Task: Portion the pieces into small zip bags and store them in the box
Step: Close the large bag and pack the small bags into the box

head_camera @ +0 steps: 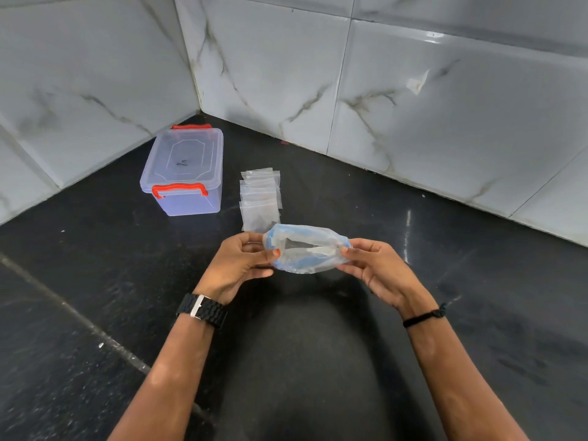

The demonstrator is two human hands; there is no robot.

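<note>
Far left, near the corner of the marble-patterned wall tiles [413,106], the clear box [184,173] is seen resting on the dark floor [95,281], its lid on and its red latches [179,189] down, so nothing has yet been stored in it by the look of things. Just to its right a stack of small zip bags [260,194] is laid out in an overlapping row; the nearest one appears to hold something dark, though what cannot be told. Nearer the camera, the left hand [241,265] (a black watch [202,310] is worn on that wrist) is curled round the left end of a larger clear bag with a blue zip band [305,249], thumb and fingers pinching its rim. The same bag is pinched at its right end by the right hand [378,270], a dark cord at its wrist [423,317], and its mouth is held spread between the two. The step in hand is judged to be opening this bag to get at the pieces. It would be done well if the rim were parted evenly from both ends, the mouth kept upward so nothing spills, and the bag held over the small bags before any piece is taken out.
</note>
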